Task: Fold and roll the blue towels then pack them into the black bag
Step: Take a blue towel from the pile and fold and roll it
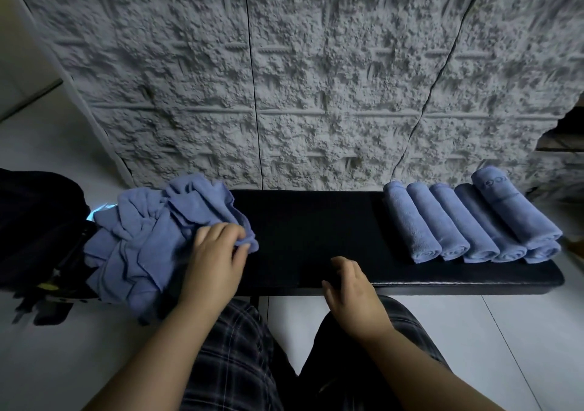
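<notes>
Loose pile (148,240) is heaped at left end of bench (316,221), its right edge pinched by left hand (215,262), while right hand (350,290) rests empty, fingers relaxed, at near-centre, so next towel is best drawn rightward by left hand.

A long black padded bench (309,221) stands close against a wall (284,63) of rough grey textured panels, with thin dark seams running down between the panels. At the right edge the wall covering is broken and a dark opening (565,132) shows. The floor (521,331) is of pale glossy tiles with thin joints. The light is dim and cool
</notes>
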Demonstrator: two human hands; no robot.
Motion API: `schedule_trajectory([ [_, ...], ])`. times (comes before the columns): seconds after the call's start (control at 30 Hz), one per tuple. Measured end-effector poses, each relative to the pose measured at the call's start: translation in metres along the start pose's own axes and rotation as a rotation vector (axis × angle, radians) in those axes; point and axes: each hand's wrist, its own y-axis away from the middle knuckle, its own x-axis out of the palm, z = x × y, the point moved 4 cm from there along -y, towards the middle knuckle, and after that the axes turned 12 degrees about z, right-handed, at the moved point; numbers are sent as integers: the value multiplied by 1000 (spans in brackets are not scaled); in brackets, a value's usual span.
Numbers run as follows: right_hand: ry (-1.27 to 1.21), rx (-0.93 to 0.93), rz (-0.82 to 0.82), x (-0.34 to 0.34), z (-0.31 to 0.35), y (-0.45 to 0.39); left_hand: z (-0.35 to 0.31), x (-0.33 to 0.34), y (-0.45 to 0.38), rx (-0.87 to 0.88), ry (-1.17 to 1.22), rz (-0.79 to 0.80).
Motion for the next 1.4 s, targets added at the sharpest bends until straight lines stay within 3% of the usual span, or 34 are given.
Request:
schedule_trajectory([
  [0.23, -161, -199, 27, -8, 18, 8, -66, 35, 11, 237, 259, 271],
  [0.53, -96, -216, 141, -3, 15, 7, -57, 64, 24, 72, 411, 372],
  [0.67, -37, -239, 134, 0, 18, 6, -55, 67, 26, 89, 317, 404],
  [0.9, 44, -251, 108, 3, 16, 6, -53, 47, 24, 84, 203, 181],
  [1.0, 0, -267, 142, -2, 26, 9, -56, 37, 22, 16, 363, 186],
  [1.1, -103, -261, 61, -12, 37, 7, -64, 26, 21, 11, 552, 222],
  [1.17, -49, -275, 9, -13, 43, 6, -66, 21, 17, -15, 637, 213],
  [1.3, 127, -292, 2, -10, 51, 5, -68, -2, 6, -23, 864, 58],
  [1.4, 10, -250, 33, -17, 60, 9, -75, -34, 1, 30, 919, -50],
])
